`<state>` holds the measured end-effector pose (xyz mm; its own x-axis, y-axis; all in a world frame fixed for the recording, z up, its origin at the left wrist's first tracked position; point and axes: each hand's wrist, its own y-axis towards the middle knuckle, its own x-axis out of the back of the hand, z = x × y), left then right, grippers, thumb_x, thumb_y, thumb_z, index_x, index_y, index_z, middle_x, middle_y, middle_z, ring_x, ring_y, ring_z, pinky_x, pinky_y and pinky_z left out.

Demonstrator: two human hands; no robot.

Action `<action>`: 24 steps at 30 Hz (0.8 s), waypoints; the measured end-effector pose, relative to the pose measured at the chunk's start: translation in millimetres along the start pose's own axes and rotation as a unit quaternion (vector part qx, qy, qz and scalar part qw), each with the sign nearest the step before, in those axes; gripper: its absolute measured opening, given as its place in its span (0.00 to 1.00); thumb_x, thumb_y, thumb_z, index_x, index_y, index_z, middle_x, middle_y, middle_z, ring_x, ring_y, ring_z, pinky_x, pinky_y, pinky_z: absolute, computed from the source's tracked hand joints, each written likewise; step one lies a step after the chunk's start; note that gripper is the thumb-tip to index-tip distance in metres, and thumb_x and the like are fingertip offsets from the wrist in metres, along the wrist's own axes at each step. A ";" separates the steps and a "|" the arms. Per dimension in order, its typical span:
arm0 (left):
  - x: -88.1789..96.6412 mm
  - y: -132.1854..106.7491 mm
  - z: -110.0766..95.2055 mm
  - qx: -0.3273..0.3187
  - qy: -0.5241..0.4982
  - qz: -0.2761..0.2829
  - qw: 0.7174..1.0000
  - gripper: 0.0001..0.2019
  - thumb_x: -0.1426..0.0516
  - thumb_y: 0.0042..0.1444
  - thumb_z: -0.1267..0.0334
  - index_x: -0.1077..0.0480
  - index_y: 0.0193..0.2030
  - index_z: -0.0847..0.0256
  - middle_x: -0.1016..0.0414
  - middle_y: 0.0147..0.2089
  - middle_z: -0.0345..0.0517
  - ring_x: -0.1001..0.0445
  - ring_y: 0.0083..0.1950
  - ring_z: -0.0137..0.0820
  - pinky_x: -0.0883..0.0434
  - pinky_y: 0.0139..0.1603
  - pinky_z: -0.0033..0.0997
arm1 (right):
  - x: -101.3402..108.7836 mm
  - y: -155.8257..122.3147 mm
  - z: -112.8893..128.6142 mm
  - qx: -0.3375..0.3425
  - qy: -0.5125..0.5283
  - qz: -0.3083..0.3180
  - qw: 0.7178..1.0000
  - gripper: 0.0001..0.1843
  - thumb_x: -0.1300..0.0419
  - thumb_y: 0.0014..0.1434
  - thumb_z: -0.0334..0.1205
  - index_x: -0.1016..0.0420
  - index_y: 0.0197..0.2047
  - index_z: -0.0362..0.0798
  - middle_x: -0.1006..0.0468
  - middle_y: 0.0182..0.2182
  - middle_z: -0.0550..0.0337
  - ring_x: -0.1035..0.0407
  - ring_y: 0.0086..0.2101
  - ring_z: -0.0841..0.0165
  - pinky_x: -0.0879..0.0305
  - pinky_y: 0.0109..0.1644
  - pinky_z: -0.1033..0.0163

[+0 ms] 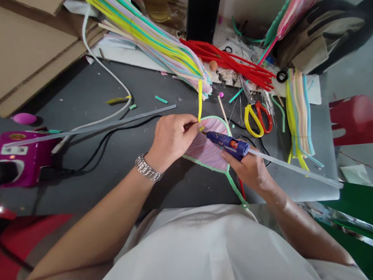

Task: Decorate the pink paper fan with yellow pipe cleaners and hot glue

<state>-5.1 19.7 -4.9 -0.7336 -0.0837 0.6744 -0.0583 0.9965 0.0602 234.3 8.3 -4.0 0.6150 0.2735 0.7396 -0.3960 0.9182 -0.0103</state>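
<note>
My left hand (174,134) pinches a yellow pipe cleaner (200,100) between thumb and fingers; its free length points away from me. Wrapped in my right hand (250,168) is a blue glue gun (226,143), with a long clear glue stick (297,168) sticking out of its back. The gun's nozzle almost meets my left fingertips at the yellow pipe cleaner; whether it touches I cannot tell. Beneath both hands lies a lilac, fan-like shape (210,155) edged in mint green, with a green stem toward me. My hands cover part of it.
Scissors (254,120) with yellow and red handles lie to the right. Bundles of pastel pipe cleaners (171,46) and red pipe cleaners (232,63) lie at the back. A purple power socket box (24,156) sits left, with cables and another glue stick (112,124) nearby.
</note>
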 end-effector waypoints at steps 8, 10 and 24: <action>0.0 2.0 1.0 0.001 -0.014 0.005 1.000 0.11 0.40 0.64 0.59 0.16 0.36 0.58 0.16 0.32 0.44 0.24 0.31 0.31 0.38 0.34 0.32 | -0.3 1.7 0.1 0.012 -0.027 0.015 0.999 0.15 0.38 0.68 0.50 0.22 0.38 0.47 0.22 0.34 0.54 0.27 0.34 0.62 0.32 0.42 0.57; 0.1 2.1 1.1 0.001 -0.015 0.006 1.000 0.11 0.40 0.64 0.59 0.17 0.35 0.58 0.16 0.31 0.43 0.26 0.29 0.30 0.39 0.33 0.32 | -0.2 1.8 0.2 0.014 -0.029 0.017 0.999 0.15 0.39 0.68 0.51 0.23 0.37 0.48 0.22 0.34 0.54 0.27 0.35 0.62 0.32 0.42 0.57; 0.8 1.7 1.3 -0.006 -0.005 0.005 1.000 0.12 0.41 0.64 0.59 0.18 0.32 0.59 0.21 0.26 0.42 0.32 0.26 0.28 0.41 0.32 0.33 | -3.0 0.6 -0.6 0.031 -0.042 0.010 0.999 0.16 0.40 0.69 0.52 0.24 0.38 0.48 0.23 0.34 0.53 0.28 0.35 0.62 0.32 0.44 0.56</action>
<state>-6.7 21.4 -5.2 -0.7404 -0.0733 0.6681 -0.0433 0.9972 0.0615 232.6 8.3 -6.6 0.5484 0.2638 0.7935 -0.4508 0.8925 0.0148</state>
